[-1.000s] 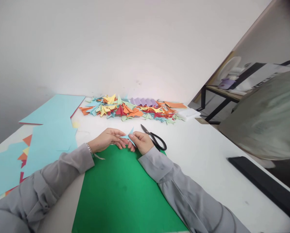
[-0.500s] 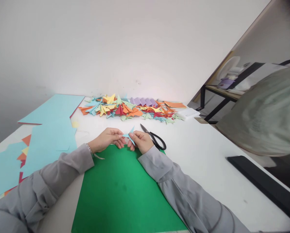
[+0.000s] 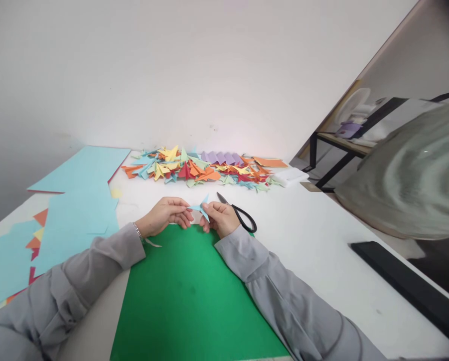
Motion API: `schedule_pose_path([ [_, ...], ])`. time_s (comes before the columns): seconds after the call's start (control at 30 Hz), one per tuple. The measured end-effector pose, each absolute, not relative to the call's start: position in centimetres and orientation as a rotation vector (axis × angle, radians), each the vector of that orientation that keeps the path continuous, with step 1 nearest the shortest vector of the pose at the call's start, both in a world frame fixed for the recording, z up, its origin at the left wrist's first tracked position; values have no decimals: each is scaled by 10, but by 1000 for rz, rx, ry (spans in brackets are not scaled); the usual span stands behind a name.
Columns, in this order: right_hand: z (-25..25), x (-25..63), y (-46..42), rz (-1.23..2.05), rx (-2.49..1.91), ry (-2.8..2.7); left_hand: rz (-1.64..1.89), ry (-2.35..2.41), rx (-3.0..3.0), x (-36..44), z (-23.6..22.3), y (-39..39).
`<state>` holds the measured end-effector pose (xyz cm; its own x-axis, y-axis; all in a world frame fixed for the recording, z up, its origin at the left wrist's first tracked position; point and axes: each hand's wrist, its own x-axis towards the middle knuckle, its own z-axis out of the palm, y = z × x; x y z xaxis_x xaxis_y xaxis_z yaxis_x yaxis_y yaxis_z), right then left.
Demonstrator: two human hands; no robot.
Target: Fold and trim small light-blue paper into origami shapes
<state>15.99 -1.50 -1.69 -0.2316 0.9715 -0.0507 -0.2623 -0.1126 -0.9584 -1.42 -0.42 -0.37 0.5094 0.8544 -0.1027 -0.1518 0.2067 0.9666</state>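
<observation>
A small folded light-blue paper figure (image 3: 200, 207) with several pointed tips is held up above the far edge of the green mat (image 3: 194, 296). My right hand (image 3: 221, 218) pinches its right side between thumb and fingers. At the pointed left tip, my left hand (image 3: 171, 214) has its thumb and forefinger closed, with the other fingers loosely curled below. Black-handled scissors (image 3: 243, 216) lie just beyond my right hand, blades pointing away to the left.
Against the wall lies a long pile of colourful folded paper figures (image 3: 186, 170), with purple pleated paper (image 3: 222, 158) among them. Large light-blue sheets (image 3: 81, 220) cover the left side. A white packet (image 3: 290, 176) rests at the back right; a black bar (image 3: 397, 281) lies along the right edge.
My left hand has shifted slightly left along the paper figure, so more of its left tip shows. My right hand keeps its pinch, almost in the same place.
</observation>
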Motion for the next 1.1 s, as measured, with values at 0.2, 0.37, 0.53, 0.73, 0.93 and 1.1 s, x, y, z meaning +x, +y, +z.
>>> schedule_pose_path([
  [0.2,-17,162,-12,1488,-950,-1026,863,767,1089,-15,0,-3],
  [0.37,-15,162,-14,1484,-942,-1070,840,759,1191,-13,2,-7],
  [0.53,-10,156,-22,1421,-1002,-1258,720,806,1494,-7,5,-14],
  [0.73,-11,154,-21,1469,-998,-1330,663,843,1559,-7,6,-13],
  [0.93,-12,155,-24,1391,-1057,-1431,676,859,1544,-8,7,-14],
  [1.1,-12,155,-27,1346,-1012,-1537,654,851,1571,-8,11,-16],
])
